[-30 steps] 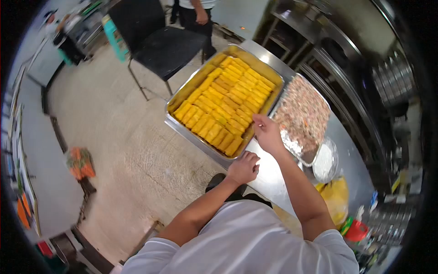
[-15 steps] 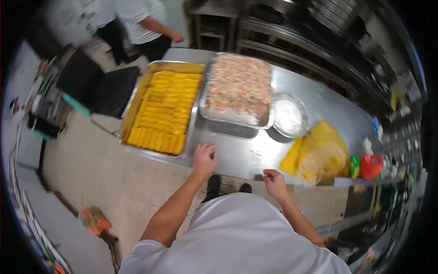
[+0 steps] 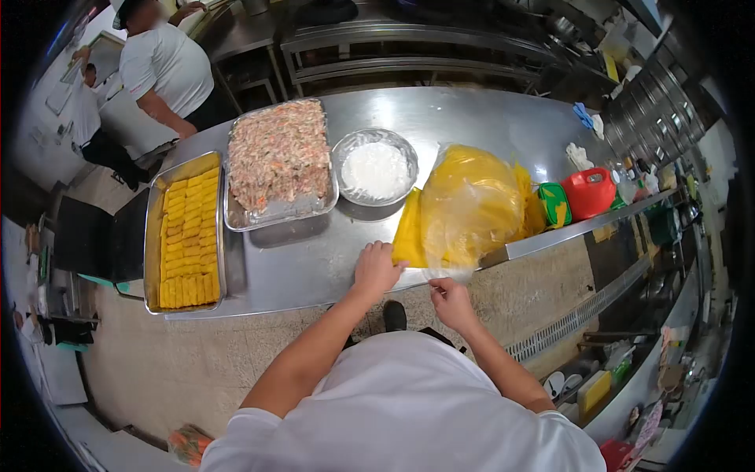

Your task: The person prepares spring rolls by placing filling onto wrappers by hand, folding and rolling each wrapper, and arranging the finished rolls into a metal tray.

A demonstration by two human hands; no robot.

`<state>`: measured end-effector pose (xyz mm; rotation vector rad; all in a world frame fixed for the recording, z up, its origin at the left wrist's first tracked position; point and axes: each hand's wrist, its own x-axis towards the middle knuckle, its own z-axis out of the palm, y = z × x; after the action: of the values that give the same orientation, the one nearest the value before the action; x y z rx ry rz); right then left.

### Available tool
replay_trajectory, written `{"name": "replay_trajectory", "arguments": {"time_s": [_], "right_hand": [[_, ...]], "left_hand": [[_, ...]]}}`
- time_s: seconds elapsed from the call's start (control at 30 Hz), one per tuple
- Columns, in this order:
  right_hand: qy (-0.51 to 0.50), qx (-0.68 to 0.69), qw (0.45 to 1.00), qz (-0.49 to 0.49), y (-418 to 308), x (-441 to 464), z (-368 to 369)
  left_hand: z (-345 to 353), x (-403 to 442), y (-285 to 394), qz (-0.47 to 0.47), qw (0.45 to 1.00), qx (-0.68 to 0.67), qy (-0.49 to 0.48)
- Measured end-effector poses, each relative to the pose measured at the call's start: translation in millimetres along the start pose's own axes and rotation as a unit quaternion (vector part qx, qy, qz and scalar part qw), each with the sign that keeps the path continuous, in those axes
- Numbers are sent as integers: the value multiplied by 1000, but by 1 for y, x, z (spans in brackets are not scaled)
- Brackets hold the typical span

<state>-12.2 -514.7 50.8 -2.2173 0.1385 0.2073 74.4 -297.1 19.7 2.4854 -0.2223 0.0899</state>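
A stack of thin yellow wrapper sheets (image 3: 408, 234) lies at the table's near edge, partly under a clear plastic bag (image 3: 464, 208) with more yellow inside. At the stack's near left corner, my left hand (image 3: 377, 269) is closed, thumb and fingers around the corner. My right hand (image 3: 452, 305) pinches the near edge of the bag just off the table. Behind the sheets stands a metal bowl (image 3: 340, 156) of white paste or flour. To its left is a foil tray (image 3: 271, 221) of pinkish chopped filling, and beyond that a metal tray (image 3: 222, 275) with rows of yellow rolls.
The steel table (image 3: 299, 271) spans the view. A red jug (image 3: 590, 193) and a green container (image 3: 555, 203) stand right of the bag, near stacked metal pans (image 3: 657, 118). A black chair (image 3: 118, 236) is at left. Two other people (image 3: 169, 75) stand at far left.
My view has turned right, so the trays appear farther left. Both hands have come to the yellow sheets and bag; the left was over bare table and the right beside the bag.
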Motion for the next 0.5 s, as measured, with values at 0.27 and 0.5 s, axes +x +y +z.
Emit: {"name": "replay_trajectory", "arguments": {"time_s": [0.27, 0.5], "right_hand": [[15, 37, 999, -7, 31, -10, -26], [-2, 29, 999, -15, 27, 5, -36]], "left_hand": [[26, 5, -12, -106, 984, -135, 47], [11, 7, -9, -289, 890, -348, 56]]}}
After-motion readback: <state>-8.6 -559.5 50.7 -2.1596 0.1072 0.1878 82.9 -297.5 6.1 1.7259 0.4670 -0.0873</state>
